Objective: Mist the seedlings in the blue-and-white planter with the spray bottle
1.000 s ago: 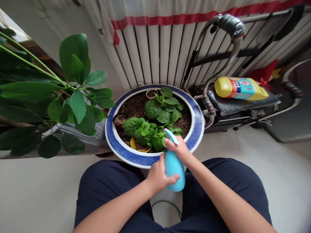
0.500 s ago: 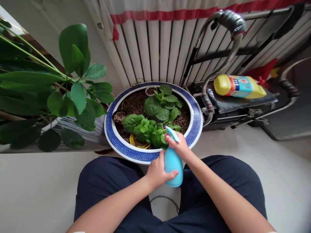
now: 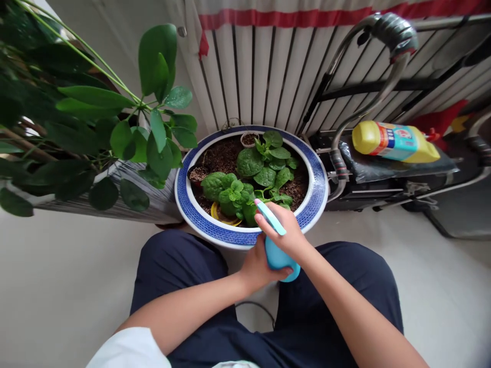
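Head view: a light-blue spray bottle is held tilted over the near edge of a round planter, its pink-tipped nozzle aimed at the plants. Its neck is gripped by the right hand; whether the trigger is squeezed cannot be told. Its body is clasped from the side by the left hand. Inside the planter's blue-and-white rim, dark soil is partly covered by green leafy plants, with a yellow ring and a small white pot set among them. The planter is flanked on the left by a tall glossy-leaved plant, on the right by a metal-framed cart on which a yellow bottle is laid. Behind, white slats are topped by a red-edged curtain.
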The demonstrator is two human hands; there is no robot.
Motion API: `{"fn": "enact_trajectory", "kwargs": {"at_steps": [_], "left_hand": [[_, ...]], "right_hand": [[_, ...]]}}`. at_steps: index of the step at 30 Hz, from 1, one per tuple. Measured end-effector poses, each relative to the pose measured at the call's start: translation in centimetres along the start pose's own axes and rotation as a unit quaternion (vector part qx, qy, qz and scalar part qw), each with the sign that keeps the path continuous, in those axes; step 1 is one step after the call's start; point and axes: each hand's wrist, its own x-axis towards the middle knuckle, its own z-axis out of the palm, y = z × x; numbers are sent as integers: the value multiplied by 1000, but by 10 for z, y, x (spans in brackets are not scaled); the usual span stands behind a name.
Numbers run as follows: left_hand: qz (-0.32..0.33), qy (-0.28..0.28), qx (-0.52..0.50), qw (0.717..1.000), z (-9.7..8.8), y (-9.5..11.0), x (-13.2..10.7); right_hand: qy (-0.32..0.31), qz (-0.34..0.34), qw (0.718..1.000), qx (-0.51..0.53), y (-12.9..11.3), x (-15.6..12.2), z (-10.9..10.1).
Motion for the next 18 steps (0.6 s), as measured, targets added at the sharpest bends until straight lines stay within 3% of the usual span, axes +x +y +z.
{"fn": "enact_trajectory", "kwargs": {"at_steps": [6,9,18], "left_hand": [[63,52,59,995,-17,9,10],[59,55,60,995,-23,12,15],[25,21,56,998,-34,17,14]], "right_hand": [[74,10,996,40,4,5,-3],[93,36,993,70,12,14,-1],[1,101,984,145,6,38,1]]}}
